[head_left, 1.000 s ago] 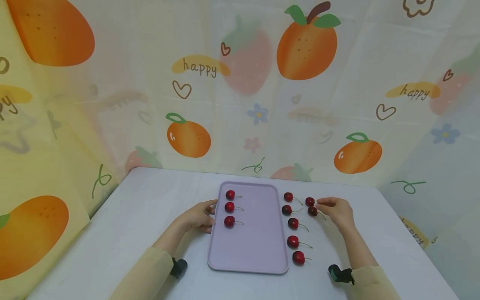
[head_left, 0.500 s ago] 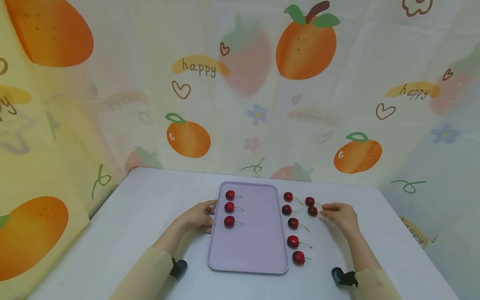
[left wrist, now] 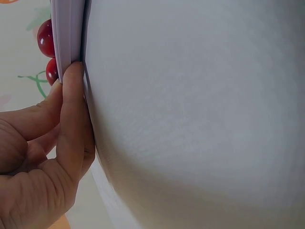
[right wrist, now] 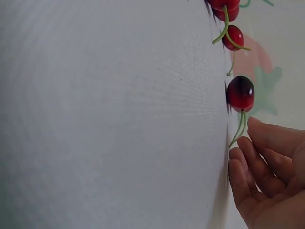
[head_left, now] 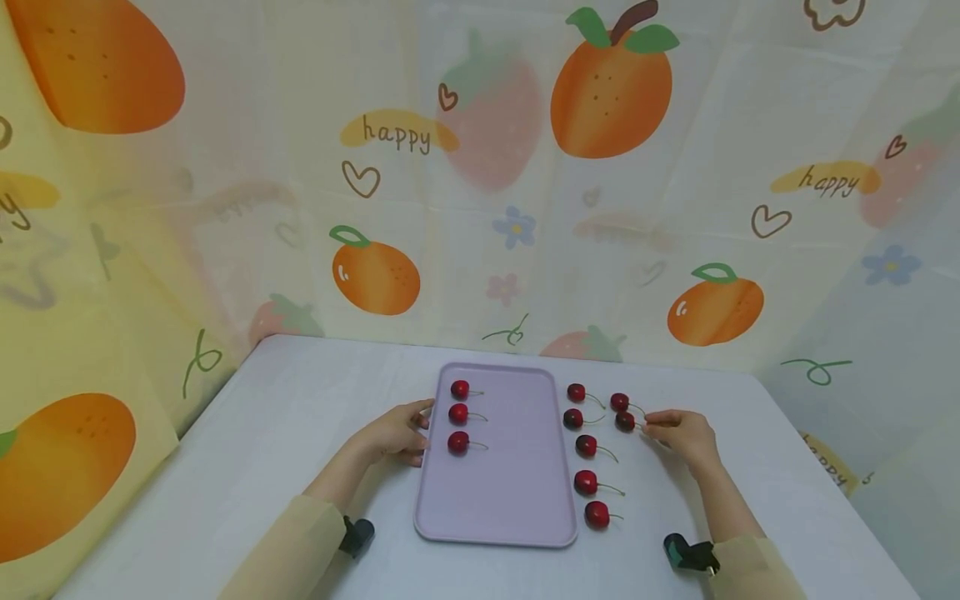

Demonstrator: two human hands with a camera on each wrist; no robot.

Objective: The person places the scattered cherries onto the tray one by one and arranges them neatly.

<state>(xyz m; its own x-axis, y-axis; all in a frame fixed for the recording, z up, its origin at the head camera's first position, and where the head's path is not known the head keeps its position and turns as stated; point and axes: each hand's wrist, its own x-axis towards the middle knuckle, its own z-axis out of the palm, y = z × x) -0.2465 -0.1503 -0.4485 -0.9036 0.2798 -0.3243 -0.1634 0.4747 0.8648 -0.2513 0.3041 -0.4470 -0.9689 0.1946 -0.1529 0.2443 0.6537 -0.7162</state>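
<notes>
A lilac tray point(head_left: 517, 500) lies on the table with a column of 3 red cherries, one being the nearest cherry point(head_left: 458, 443). My left hand point(head_left: 397, 433) grips the tray's left rim, thumb above and fingers along the side in the left wrist view. Right of the tray are several more cherries. My right hand point(head_left: 684, 437) is beside the stems of two dark red cherries, the upper cherry point(head_left: 619, 402) and the lower cherry point(head_left: 625, 422). In the right wrist view, the thumb and fingers point(right wrist: 274, 138) stand apart around the stem ends, holding no cherry.
A column of cherries point(head_left: 587, 482) runs along the tray's right side, stems pointing right. White cloth covers the table point(head_left: 262, 442). Behind it hangs a fruit-printed curtain point(head_left: 465, 250). Each wrist carries a small black camera point(head_left: 357, 537).
My right hand has drawn back slightly to the right and toward me, away from the upper dark cherry to the stem ends. The left hand and tray stay put.
</notes>
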